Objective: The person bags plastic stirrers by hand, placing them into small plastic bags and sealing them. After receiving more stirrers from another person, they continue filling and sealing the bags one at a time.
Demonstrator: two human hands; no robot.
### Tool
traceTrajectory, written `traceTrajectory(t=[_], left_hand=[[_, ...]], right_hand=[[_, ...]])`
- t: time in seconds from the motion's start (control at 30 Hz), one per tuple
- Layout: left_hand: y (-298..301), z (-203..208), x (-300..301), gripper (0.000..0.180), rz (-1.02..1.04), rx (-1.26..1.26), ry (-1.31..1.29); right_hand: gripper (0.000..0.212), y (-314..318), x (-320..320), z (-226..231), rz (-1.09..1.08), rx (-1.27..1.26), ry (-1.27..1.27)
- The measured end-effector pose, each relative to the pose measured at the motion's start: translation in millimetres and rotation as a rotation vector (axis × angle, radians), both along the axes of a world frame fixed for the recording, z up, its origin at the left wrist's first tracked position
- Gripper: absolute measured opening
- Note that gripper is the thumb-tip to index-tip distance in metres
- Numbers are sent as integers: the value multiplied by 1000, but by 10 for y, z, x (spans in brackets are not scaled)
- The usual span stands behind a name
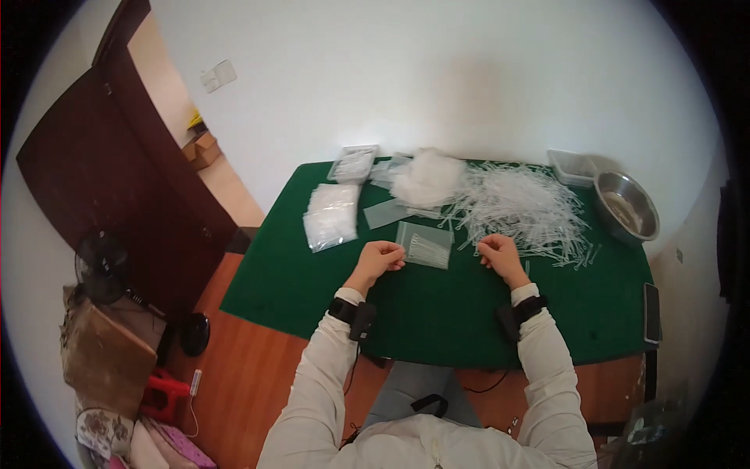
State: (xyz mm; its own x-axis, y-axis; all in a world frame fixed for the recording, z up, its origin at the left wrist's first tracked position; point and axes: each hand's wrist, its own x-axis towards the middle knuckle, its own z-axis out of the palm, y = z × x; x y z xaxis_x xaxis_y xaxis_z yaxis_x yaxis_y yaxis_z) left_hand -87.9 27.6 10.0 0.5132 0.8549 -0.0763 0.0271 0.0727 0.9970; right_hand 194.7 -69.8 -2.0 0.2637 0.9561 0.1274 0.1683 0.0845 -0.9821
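Note:
A small clear plastic bag (439, 236) lies in front of me on the green cloth, with several thin whitish plastic sticks (426, 248) inside. My left hand (380, 259) is closed on the bag's left edge, thumb and fingers pinched together. To the bag's right, my right hand (498, 256) is closed in a pinch at the near left edge of a large heap of loose clear plastic sticks (523, 207). Whatever lies between its fingertips is too small to make out. Past the bag lies another flat clear bag (384, 213).
A stack of filled bags (331, 217) lies left, before a white tray (355, 162). A whitish plastic bundle (428, 178) sits at the back. Right of the heap are a clear plastic box (573, 167), a steel bowl (642, 213) and a phone (651, 313) at the table's edge.

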Motion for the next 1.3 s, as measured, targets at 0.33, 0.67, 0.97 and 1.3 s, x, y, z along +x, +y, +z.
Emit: traceTrajectory(t=[0.33,0.67,0.97,1.3], left_hand=[[324,-130,-1409,14,486,117,103],[480,-90,-1539,28,620,172,253],[631,-205,-1361,100,682,754,868],[473,47,-927,96,879,856,1061]], right_hand=[[10,63,-64,-4,50,0,12],[10,26,-84,18,41,-13,3],[10,47,-87,-4,39,-10,-22],[11,33,-28,-23,41,-22,-41]])
